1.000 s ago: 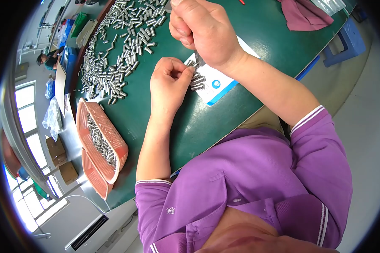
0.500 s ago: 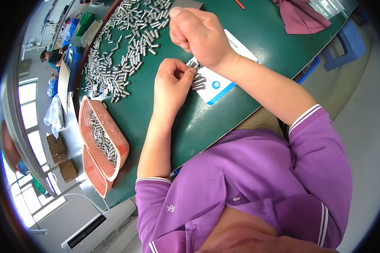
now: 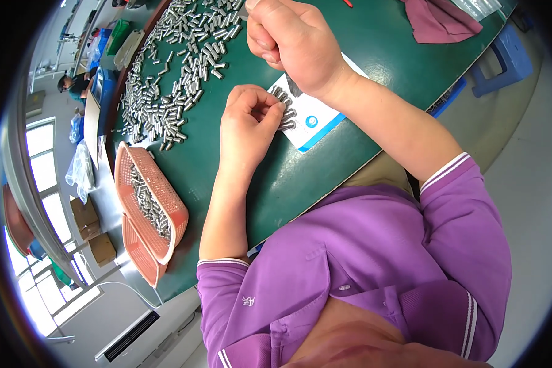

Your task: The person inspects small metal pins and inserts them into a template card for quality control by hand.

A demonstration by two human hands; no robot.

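Observation:
My left hand (image 3: 249,122) rests over the green table, fingers curled and thumb against the bent index finger. Its fingertips touch or nearly touch a short row of small metal cylinders (image 3: 286,113) on a white sheet with a blue edge (image 3: 316,132). What the fingers pinch, if anything, is hidden. My right hand (image 3: 300,49) is raised above the sheet's far end, closed with the thumb along the top. A sliver of grey shows at its fingertips, but I cannot make out what it is.
Many loose metal cylinders (image 3: 193,73) spread over the table's (image 3: 218,162) far left. A pink plastic basket (image 3: 176,211) holding more stands at the left edge. A maroon cloth (image 3: 441,24) lies far right, near a blue stool (image 3: 506,64). Another person (image 3: 76,86) sits beyond.
My right hand has moved slightly up and right, and more of the cylinder row shows beneath it. My left hand has shifted a little left, its fingers still curled.

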